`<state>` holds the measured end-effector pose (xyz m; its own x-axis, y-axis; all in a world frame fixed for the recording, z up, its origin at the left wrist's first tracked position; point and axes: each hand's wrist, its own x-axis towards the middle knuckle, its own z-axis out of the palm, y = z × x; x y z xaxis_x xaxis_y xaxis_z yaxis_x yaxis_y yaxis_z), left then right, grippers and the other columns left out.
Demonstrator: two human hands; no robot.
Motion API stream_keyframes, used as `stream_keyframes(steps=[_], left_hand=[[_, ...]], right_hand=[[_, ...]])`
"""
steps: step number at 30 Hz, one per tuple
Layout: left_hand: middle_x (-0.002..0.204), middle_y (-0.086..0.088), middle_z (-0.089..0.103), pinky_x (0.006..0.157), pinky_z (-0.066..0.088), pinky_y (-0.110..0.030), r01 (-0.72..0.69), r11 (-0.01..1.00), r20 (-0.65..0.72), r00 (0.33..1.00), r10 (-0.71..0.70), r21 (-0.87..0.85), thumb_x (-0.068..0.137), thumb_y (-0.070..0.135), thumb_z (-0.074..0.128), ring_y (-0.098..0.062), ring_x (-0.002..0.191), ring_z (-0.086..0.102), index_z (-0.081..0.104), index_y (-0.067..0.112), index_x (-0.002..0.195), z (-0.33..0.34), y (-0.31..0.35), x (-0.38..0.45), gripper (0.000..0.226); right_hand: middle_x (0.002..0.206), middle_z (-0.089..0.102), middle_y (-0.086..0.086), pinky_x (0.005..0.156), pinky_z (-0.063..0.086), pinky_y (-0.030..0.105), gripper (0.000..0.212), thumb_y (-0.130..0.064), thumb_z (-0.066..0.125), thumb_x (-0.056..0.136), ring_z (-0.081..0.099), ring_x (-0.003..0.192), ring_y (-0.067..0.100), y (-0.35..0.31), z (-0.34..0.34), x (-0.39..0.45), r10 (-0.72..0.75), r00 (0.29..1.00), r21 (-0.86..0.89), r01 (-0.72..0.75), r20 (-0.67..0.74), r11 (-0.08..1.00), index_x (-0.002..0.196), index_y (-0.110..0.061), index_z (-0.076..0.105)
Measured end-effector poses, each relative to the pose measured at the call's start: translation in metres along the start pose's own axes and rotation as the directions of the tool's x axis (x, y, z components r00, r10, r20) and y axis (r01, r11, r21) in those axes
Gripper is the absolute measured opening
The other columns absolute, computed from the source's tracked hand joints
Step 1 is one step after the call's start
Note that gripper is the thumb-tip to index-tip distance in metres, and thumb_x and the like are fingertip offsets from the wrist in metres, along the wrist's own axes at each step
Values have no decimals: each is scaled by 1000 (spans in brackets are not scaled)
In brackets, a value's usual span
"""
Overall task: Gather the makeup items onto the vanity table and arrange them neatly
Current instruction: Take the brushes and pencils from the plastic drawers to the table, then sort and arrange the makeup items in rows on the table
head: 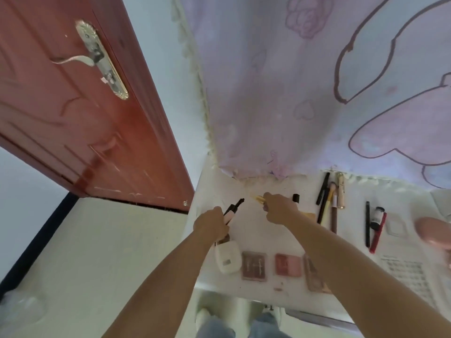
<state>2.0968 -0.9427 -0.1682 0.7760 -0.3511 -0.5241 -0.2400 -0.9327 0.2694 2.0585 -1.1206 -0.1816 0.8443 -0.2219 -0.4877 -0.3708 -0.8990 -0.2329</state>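
My left hand (211,224) is closed around a bundle of makeup sticks (233,209), black and pale pink, held over the left end of the white vanity table (253,230). My right hand (280,208) pinches a small gold-coloured tube (258,198) above the table's back. A white compact (227,256), two pink eyeshadow palettes (253,265) (288,264) and a third palette (313,276), partly under my right forearm, lie in a row along the front. Pencils and brushes (329,201) lie side by side at the back right.
A red-brown door (73,106) stands open at the left. A lilac printed curtain (292,93) hangs behind the table. Further right lie a black pencil, a red stick and a small jar (375,223), a pink round object (434,234) and printed paper (410,274).
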Motion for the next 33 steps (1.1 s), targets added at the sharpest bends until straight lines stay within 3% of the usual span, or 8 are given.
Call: stream_keyframes(steps=[7, 9, 14, 19, 22, 26, 29, 33], left_hand=[[91, -8, 53, 67, 36, -28, -78, 972, 125, 986, 108, -220, 85, 23, 55, -26, 85, 53, 46, 1, 109, -1, 5, 69, 34], [103, -12, 56, 68, 38, -29, -76, 960, 164, 979, 124, -271, 84, 22, 56, -28, 91, 55, 45, 2, 109, 7, 12, 79, 34], [90, -5, 50, 49, 36, -21, -60, 890, 267, 943, 199, -452, 86, 28, 56, -20, 77, 52, 39, 8, 106, 19, 31, 92, 33], [131, -12, 44, 78, 35, -22, -236, 919, 345, 874, 343, -315, 89, 21, 50, -25, 117, 46, 23, 10, 140, 7, 23, 90, 59], [135, -14, 42, 89, 37, -26, -368, 911, 334, 849, 410, -184, 90, 19, 47, -26, 120, 44, 26, 10, 139, -9, 1, 84, 54], [129, -15, 45, 92, 38, -32, -474, 880, 199, 861, 468, -18, 89, 25, 50, -28, 117, 46, 36, 7, 131, -22, -39, 75, 48], [121, -15, 49, 81, 41, -34, -405, 912, 144, 908, 393, 61, 83, 38, 58, -30, 109, 50, 38, 4, 122, -19, -73, 62, 55], [118, -12, 55, 76, 44, -32, -251, 966, 260, 938, 229, 56, 75, 51, 63, -28, 108, 54, 42, 3, 119, 1, -104, 42, 69]], right_hand=[[94, 55, 12, 51, 28, 26, 21, -5, 44, 83, 55, 86, 29, -7, 12, 37, 269, 962, 204, -255, -44, 945, 103, -10, 39], [87, 50, 10, 48, 29, 26, 22, -4, 45, 83, 50, 80, 28, -4, 16, 37, 349, 935, 261, -322, -64, 910, 103, -10, 39], [122, 49, 16, 74, 42, 34, 43, 1, 45, 84, 53, 101, 34, 9, 26, 34, 433, 881, 384, -340, -188, 859, 126, -8, 37], [106, 51, 17, 78, 40, 33, 60, 4, 40, 84, 48, 90, 28, 8, 33, 5, 451, 830, 478, -267, -328, 837, 139, -17, 31], [135, 40, 20, 98, 36, 35, 47, 8, 43, 82, 41, 122, 32, -4, 36, -16, 460, 831, 400, -323, -314, 857, 128, -1, 41], [141, 36, 16, 92, 29, 21, 40, 2, 50, 84, 38, 126, 28, -32, 52, -41, 424, 823, 383, -278, -379, 881, 124, 3, 46], [132, 46, 17, 97, 31, 27, 39, -4, 49, 87, 44, 119, 29, -57, 70, -52, 419, 844, 431, -259, -334, 864, 126, -1, 47], [129, 51, 15, 96, 29, 27, 35, 0, 41, 89, 44, 120, 29, -93, 94, -54, 358, 868, 432, -191, -346, 881, 123, -2, 51]])
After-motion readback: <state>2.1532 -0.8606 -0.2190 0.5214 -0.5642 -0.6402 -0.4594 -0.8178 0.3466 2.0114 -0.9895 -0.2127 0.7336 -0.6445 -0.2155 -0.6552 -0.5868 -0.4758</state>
